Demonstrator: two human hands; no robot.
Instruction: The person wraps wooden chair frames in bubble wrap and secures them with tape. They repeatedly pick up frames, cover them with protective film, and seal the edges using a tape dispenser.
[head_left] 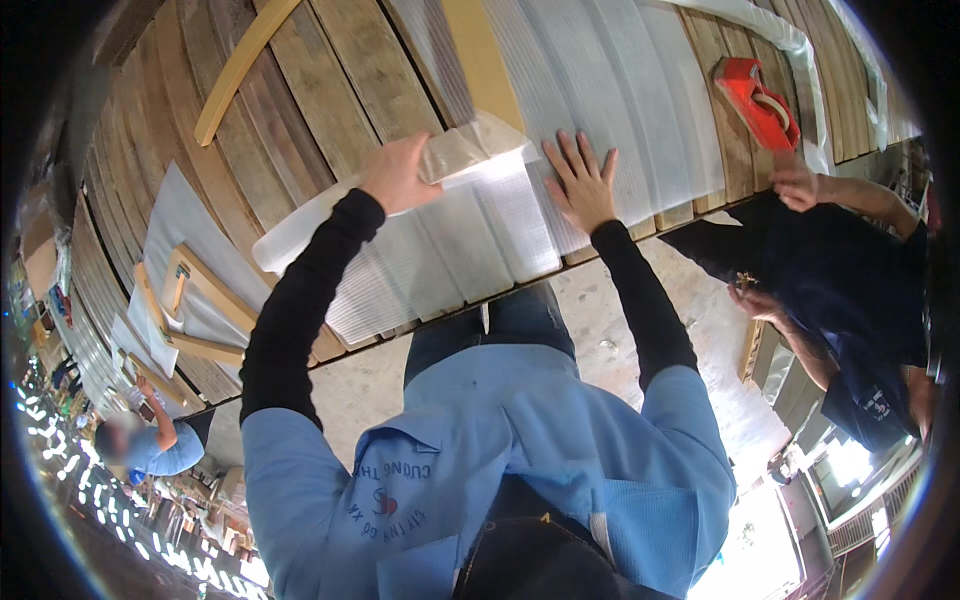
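Note:
A translucent white foam sheet lies across the slatted wooden table in front of me. My left hand is closed on a folded-over edge of this sheet, its fingers wrapped round the fold. Under that fold lies the near end of a pale wooden strip, which runs away from me over the sheet. My right hand presses flat on the sheet just right of the strip, with its fingers spread and nothing in them.
At the right, a red tape dispenser rests near a co-worker's hand. A curved wooden piece lies at the far left. Jointed wooden frames sit on foam sheets farther left, where another person works.

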